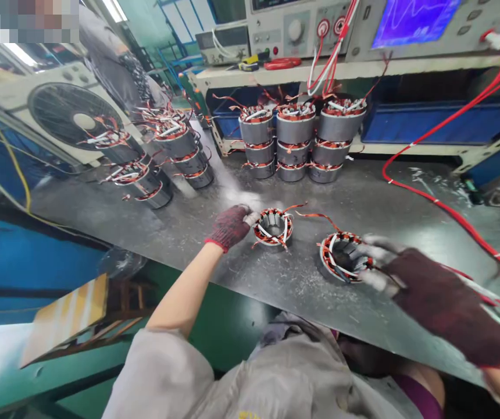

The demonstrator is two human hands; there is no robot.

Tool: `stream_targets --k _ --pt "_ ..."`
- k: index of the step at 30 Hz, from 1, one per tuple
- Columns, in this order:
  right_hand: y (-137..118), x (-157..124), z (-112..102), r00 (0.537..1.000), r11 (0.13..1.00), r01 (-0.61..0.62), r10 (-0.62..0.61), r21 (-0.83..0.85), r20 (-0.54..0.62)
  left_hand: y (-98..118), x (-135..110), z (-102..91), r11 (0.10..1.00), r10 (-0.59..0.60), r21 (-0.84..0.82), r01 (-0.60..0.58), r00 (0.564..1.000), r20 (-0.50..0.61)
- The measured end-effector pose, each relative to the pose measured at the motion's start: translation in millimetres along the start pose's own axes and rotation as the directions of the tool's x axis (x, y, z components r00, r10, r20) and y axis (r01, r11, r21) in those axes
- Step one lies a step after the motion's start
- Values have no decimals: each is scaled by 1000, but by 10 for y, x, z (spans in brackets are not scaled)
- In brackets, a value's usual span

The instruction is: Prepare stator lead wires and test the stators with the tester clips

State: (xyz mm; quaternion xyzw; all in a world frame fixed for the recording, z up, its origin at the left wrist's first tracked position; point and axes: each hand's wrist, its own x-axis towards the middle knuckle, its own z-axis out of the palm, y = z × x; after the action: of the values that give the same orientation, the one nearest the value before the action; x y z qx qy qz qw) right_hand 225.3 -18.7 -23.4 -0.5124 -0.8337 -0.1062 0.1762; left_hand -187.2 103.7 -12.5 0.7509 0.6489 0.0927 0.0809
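Two wound motor stators with copper coils and orange leads lie on the grey metal bench (302,279). My left hand (231,226), in a dark red knit glove, grips the rim of the left stator (273,227). My right hand (433,297), gloved the same way and blurred, has its white fingertips on the rim of the right stator (342,257).
Stacks of stators stand at the back centre (296,142) and back left (163,157). Test instruments (363,23) sit on a shelf behind, with red leads (446,212) trailing across the bench's right side. A fan unit (73,113) stands at the left. Another person is behind it.
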Motion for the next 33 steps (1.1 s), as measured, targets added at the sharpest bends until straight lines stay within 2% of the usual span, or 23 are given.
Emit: stream_targets --k 2,4,7,9,11,13,16,19,22,25,28,29,31,33 --pt "-278 65 126 982 982 188 -189 -15 -20 86 82 -3 996 19 80 -25 997 74" --pt "-345 68 272 963 963 267 -266 -43 29 121 50 -33 987 26 158 -32 999 39" --pt "-154 93 456 955 965 261 -262 25 136 116 -163 -85 962 153 237 -138 987 -49" --pt "24 184 549 952 967 239 -251 85 175 126 -335 -60 938 270 229 -259 963 -19" --pt "133 326 606 960 976 206 -216 72 180 156 -467 54 931 335 136 -338 941 39" --pt "111 477 595 980 991 131 -125 -29 152 189 -538 240 929 371 -15 -371 928 41" --pt "-206 619 450 997 994 60 -56 -95 47 215 -579 532 908 372 -180 -378 926 -67" --pt "-721 608 309 983 978 182 -178 102 -49 218 -683 699 897 351 -217 -384 920 -176" --pt "-1103 522 335 965 935 263 -259 238 -46 233 -919 734 853 419 -234 -466 880 -224" --pt "-1142 428 451 983 921 182 -176 344 -49 275 -1193 708 785 500 -289 -547 836 -225" --pt "-969 300 494 999 882 6 14 472 -39 339 -1378 684 729 565 -345 -591 804 -184" --pt "-913 254 483 999 874 -28 43 486 -20 361 -1411 685 718 581 -350 -602 795 -175" --pt "-845 173 442 999 889 -51 40 456 35 394 -1445 697 708 590 -351 -613 786 -185" --pt "-836 120 399 995 925 -54 17 376 100 402 -1455 710 715 557 -357 -600 799 -228"
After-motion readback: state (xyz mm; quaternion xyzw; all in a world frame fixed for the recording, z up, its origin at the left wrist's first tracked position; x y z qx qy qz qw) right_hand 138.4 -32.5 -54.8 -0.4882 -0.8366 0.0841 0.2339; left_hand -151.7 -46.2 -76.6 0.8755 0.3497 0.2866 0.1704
